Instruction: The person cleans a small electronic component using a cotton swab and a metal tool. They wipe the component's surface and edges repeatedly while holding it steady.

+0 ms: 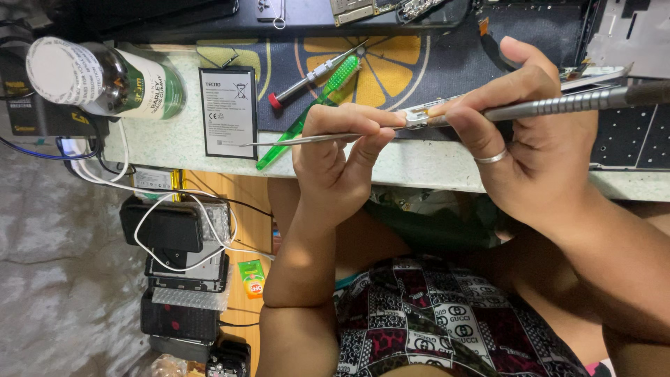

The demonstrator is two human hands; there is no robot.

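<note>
Both hands grip tools at a small metal part (417,117): left hand (335,157) pinches tweezers (307,138), right hand (537,139) clasps a metal probe (558,105); work mid-way, battery (228,112) already out, beside the left hand.

Flat phone battery (228,112), green toothbrush (314,108), red-capped screwdriver (310,75), green jar (105,77)

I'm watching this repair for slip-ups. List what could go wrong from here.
1. The left hand pinches thin tweezers at a small metal part; it might spring loose and drop off the bench edge into the lap.
2. The right hand holds a metal tool close to the fingertips; a slip could jab them.
</note>
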